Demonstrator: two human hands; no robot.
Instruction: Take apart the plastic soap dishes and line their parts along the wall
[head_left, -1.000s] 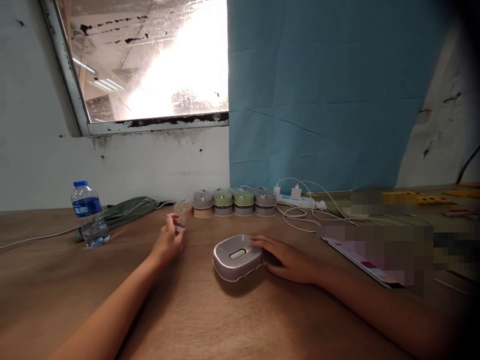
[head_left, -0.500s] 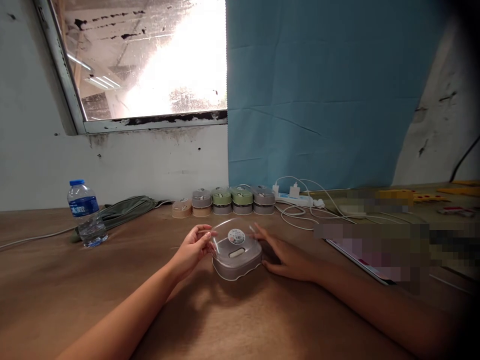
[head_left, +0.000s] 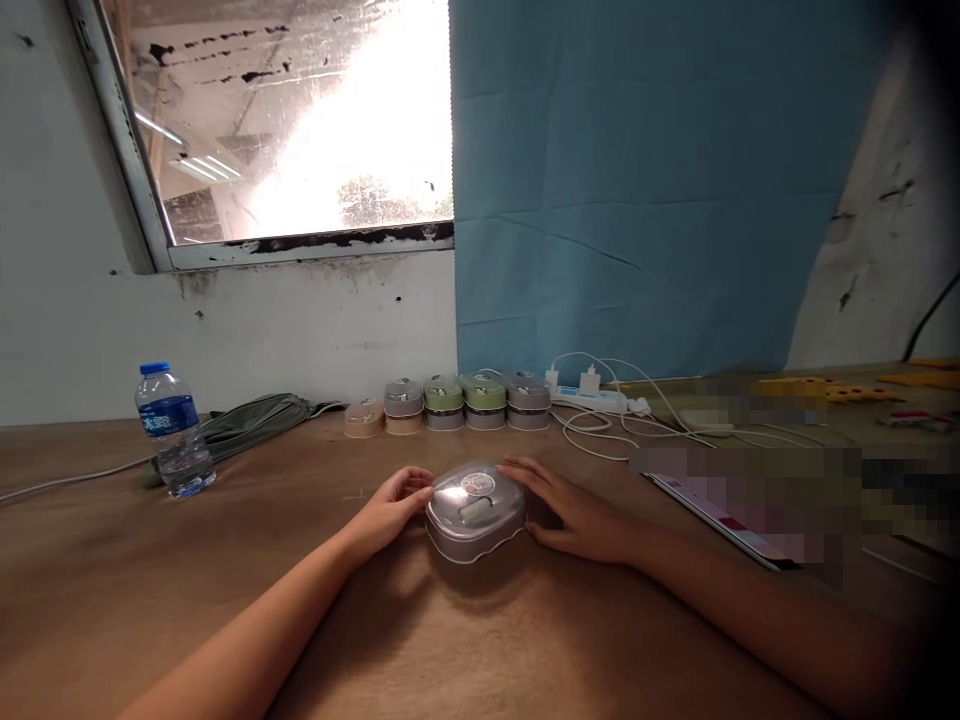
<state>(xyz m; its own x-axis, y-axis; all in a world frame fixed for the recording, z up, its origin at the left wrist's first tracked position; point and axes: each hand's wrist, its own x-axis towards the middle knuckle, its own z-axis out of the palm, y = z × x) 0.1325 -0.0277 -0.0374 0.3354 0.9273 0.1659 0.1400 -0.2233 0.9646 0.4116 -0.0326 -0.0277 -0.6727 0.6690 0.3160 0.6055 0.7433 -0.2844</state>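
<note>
A grey soap box (head_left: 471, 547) with a scalloped rim sits on the brown tabletop in front of me. Its clear domed lid (head_left: 450, 505) rests on top, carrying a round white label (head_left: 478, 484), and a pale slot shows through it. At the left edge of the lid, my left hand (head_left: 391, 508) has its fingers curled, the thumb touching the lid's side. My right hand (head_left: 574, 510) wraps the right side, fingers over the lid's far corner and thumb low against the grey base.
Behind stands a row of similar boxes (head_left: 442, 402), mostly stacked in pairs, in beige, grey and green. A water bottle (head_left: 174, 430) and dark green cloth (head_left: 255, 422) are left. A power strip (head_left: 589, 400) with white cables and a tablet-like device (head_left: 720, 520) lie right.
The clear lid, tilted up above the grey base before, has come down flat onto it. My left hand lowered with it; my right hand stayed at the box's right side.
</note>
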